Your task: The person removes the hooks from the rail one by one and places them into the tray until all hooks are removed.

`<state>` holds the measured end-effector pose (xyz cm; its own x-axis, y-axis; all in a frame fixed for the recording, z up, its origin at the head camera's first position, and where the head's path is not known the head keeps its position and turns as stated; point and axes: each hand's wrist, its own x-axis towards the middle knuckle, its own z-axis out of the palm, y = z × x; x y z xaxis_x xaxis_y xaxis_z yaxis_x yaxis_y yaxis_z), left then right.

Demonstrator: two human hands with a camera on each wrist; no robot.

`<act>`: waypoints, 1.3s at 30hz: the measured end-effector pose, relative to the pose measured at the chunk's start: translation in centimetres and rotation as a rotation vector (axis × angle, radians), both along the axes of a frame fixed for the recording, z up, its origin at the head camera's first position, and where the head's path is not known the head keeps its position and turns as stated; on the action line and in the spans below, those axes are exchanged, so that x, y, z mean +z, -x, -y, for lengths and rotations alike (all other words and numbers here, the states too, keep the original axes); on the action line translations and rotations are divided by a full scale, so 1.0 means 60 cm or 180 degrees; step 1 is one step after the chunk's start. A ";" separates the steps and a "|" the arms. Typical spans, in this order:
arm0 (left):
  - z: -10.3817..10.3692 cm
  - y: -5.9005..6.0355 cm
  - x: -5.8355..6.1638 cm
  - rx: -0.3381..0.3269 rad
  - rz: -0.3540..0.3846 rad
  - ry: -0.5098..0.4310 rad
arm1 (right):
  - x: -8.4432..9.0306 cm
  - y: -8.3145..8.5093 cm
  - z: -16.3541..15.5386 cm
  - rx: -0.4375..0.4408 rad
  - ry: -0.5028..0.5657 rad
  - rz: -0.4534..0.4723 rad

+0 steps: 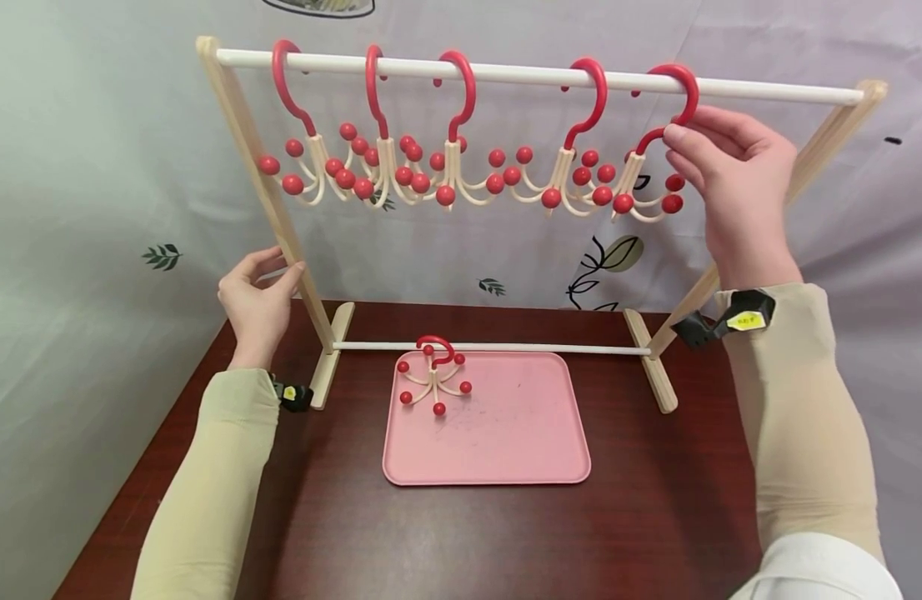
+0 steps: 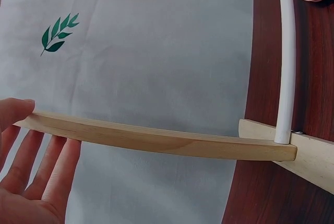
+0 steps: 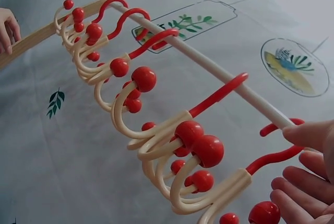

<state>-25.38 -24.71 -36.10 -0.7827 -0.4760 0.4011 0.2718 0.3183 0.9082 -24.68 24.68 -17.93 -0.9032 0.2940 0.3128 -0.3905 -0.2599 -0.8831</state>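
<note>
- The fingers [image 1: 689, 143] of the right hand [image 1: 749, 183] pinch the red hook [image 1: 688, 83] of the rightmost hanger [image 1: 632, 177], thumb toward the wearer; how the remaining fingertips bear on it is hard to tell, since they are partly hidden.
- That hanger is up on the white rail [image 1: 521, 73], its hook looped over near the right end, pale prongs and red beads below.
- It looks light and stiff, likely smooth plastic, so it should slide or swivel easily; the thin prongs seem the part to spare, and could snag a neighbour. The hook's lower curve or the pale stem looks the surest hold.
- The right arm is raised and reaches forward, the hand just below the rail.
- The left hand [image 1: 257, 304] sits lower, its fingers and thumb gripping opposite sides of the left post [image 1: 269, 196].
- Four other hangers [image 1: 452, 162] hang farther left; one more, the loose hanger [image 1: 433, 379], lies on the pink tray [image 1: 506, 442] on the tabletop [image 1: 498, 542].
</note>
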 end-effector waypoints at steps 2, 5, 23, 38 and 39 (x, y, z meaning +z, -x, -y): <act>0.000 0.000 0.000 0.0008 0.0004 0.0004 | 0.002 0.004 0.003 -0.0025 0.0000 0.0003; 0.000 0.000 0.000 0.0004 0.0012 0.0008 | 0.004 0.007 0.007 -0.0086 0.0022 -0.0007; 0.000 0.001 0.001 0.0021 0.0027 0.0052 | 0.006 0.012 0.013 -0.0246 0.0136 -0.0063; 0.000 0.003 0.000 0.0012 0.0032 0.0033 | 0.027 -0.008 -0.002 -0.0406 0.0536 -0.0392; 0.000 0.003 0.000 0.0015 0.0031 0.0034 | 0.028 -0.011 -0.004 -0.0435 0.0548 -0.0401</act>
<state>-25.57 -24.71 -36.09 -0.7843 -0.4755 0.3985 0.2613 0.3294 0.9073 -24.01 24.91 -16.27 -0.8084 0.4693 0.3553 -0.5366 -0.3396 -0.7725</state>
